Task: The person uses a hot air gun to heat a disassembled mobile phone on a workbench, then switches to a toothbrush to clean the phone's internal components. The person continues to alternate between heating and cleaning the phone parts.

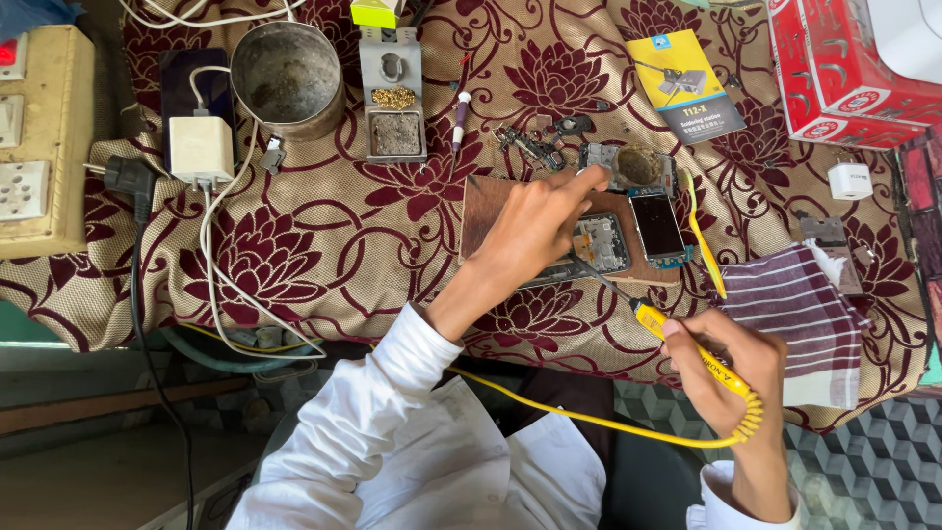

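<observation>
My right hand (731, 368) grips a yellow-handled soldering iron (687, 344) whose thin tip reaches toward an opened phone body (601, 242) lying on a brown wooden board (486, 211). My left hand (535, 231) rests on that board, its index finger stretched toward a small part with a dark round pad (638, 165). A second small phone piece with a dark screen (655, 226) lies just right of the opened phone. A yellow coiled cord (589, 417) runs from the iron's handle across my lap.
A maroon flowered cloth (324, 245) covers the table. On it stand a metal pot (287, 77), a soldering-tip stand with brass wool (392, 98), a white charger (200, 149), a striped rag (810, 309), red boxes (844, 69), a yellow leaflet (682, 83). A power strip (39, 137) sits left.
</observation>
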